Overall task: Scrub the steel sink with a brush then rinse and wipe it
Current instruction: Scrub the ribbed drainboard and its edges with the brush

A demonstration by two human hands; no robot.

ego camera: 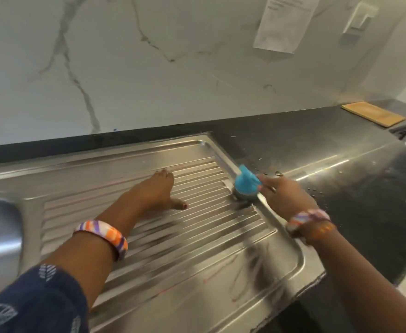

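Two bare hands work on a steel sink's ribbed drainboard, seen from above. Left hand, near the middle of the frame, lies flat on the ribs with fingers straight and thumb spread, holding nothing. Right hand, right of centre, grips a brush with a bright blue handle; the fingers are blurred, but they curl round the handle. Its dark bristle head presses on the drainboard's right rim, where the ribs end.

Each wrist wears a bangle striped in orange, purple and white: one at lower left centre, the other at right. A dark blue patterned sleeve fills the lower left corner.

Grey, smeared streaks mark the ribs in the lower middle of the frame. At the left edge the curved wall of the basin dips down, only partly in view.

A dark speckled counter surrounds the steel, running along the back and off to the right, dotted with water drops near the brush. On its far end, at upper right, lies a wooden board.

Behind the counter rises a white marble-look wall with grey veins, filling the upper half of the frame. A printed sheet of paper is stuck to it at upper right; its text is too blurred to read. Just right of the paper is a white wall fitting.
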